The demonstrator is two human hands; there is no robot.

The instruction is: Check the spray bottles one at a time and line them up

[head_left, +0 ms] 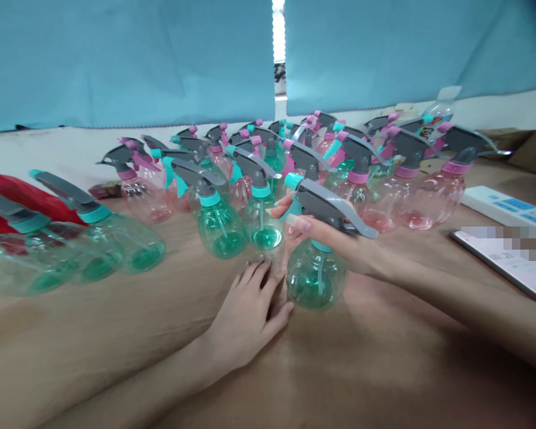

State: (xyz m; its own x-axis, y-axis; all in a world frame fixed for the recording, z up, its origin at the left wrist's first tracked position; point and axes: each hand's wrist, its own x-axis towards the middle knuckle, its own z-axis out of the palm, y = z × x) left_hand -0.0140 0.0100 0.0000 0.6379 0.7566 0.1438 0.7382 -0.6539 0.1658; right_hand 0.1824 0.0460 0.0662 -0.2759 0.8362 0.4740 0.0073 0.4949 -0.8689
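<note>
My right hand (335,237) is wrapped round the neck of a green spray bottle (315,280) with a grey and turquoise trigger head. The bottle stands upright, nearest to me of the group. Flat on the wooden table (161,363), just left of that bottle, my left hand (250,310) rests with its fingers spread and nothing in it. Right behind the left hand are two more green spray bottles, one clear green (261,223) and one darker (221,226).
Several pink and green spray bottles (147,199) crowd the table's back. More green ones (138,250) stand at left before a red bag (4,196). At right lie a phone-like device (486,250) and a white and blue box (504,205). Blue curtains (116,59) hang behind.
</note>
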